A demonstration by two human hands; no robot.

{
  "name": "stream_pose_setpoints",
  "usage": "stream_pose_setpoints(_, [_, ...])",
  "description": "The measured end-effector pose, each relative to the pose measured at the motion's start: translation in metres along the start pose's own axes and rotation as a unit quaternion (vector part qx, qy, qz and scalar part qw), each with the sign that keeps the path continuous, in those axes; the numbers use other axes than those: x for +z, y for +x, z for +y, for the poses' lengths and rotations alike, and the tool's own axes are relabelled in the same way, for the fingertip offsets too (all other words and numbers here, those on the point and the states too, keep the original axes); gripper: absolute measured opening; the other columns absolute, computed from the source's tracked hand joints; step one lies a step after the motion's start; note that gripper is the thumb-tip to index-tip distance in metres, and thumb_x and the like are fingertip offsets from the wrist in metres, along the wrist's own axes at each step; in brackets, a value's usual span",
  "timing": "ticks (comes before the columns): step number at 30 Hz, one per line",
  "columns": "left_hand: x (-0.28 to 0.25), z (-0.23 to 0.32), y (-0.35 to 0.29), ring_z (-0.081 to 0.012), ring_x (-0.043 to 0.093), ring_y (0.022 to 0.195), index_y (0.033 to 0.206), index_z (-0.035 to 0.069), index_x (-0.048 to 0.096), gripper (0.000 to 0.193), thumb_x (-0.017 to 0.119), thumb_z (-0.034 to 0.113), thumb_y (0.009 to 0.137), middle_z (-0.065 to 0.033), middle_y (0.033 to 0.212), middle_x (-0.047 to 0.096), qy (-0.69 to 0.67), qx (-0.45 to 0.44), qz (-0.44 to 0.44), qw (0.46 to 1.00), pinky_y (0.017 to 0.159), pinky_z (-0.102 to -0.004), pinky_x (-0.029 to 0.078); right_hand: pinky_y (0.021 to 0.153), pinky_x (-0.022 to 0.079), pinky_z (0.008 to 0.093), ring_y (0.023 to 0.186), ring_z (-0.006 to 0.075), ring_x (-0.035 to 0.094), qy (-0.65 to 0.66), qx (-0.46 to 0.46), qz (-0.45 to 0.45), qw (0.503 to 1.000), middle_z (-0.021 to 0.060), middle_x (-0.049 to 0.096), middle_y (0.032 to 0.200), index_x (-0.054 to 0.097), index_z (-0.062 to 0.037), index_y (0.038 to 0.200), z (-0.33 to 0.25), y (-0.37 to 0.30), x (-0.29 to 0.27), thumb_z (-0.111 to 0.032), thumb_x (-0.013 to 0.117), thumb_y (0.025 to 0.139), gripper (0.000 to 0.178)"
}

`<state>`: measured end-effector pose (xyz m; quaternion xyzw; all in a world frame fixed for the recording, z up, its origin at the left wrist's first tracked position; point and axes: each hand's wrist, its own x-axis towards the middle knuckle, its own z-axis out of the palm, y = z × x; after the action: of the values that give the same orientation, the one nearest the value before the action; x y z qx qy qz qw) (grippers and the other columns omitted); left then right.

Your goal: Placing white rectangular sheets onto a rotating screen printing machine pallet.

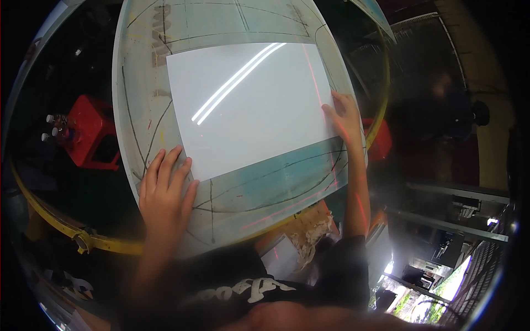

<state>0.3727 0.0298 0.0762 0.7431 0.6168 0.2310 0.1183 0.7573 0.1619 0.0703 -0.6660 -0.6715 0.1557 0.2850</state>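
A glossy white sheet (248,110) lies on a worn greenish-white board (281,174), its top face reflecting two bright curved strips. My left hand (168,190) is open, fingers spread flat at the sheet's lower left corner, with the thumb close to its edge. At the sheet's right edge, my right hand (345,118) is closed in a pinch, thumb on top and fingers at the rim. The fingertips' undersides are hidden. Thin red light lines run down the sheet's right part, over my right forearm and along the board's near side.
Dark curved marks cover the board. A yellow rail (110,244) curves around it. Left stands a red stool (91,132) with bottles (58,124) on it; another red stool (378,140) shows at right. Crumpled cloth (309,240) lies near my body. A dim figure (441,110) is far right.
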Motion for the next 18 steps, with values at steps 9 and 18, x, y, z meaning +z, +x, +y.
stream_pose_setpoints(9, [-0.0013, 0.0009, -0.0005, -0.0283, 0.047, 0.123, 0.107, 0.009, 0.063, 0.032, 0.068, 0.011, 0.075, -0.0046, 0.128, 0.053, 0.006, -0.006, -0.003, 1.0, 0.094, -0.0397, 0.042, 0.083, 0.046, 0.0283, 0.089, 0.0182, 0.056, -0.004, -0.013, 0.005, 1.0, 0.0082, 0.053, 0.097, 0.059, 0.0008, 0.118, 0.0035, 0.0, 0.0027, -0.009, 0.074, 0.073, 0.048])
stream_pose_setpoints(18, [0.0008, 0.0021, 0.001, -0.0291, 0.046, 0.123, 0.107, 0.008, 0.063, 0.032, 0.067, 0.01, 0.075, -0.0057, 0.128, 0.053, 0.002, -0.001, 0.002, 1.0, 0.095, -0.0398, 0.041, 0.083, 0.047, 0.0292, 0.09, 0.02, 0.056, -0.009, -0.016, 0.012, 1.0, 0.0091, 0.053, 0.097, 0.059, 0.0004, 0.117, 0.0031, 0.0, 0.0057, -0.008, 0.073, 0.073, 0.047])
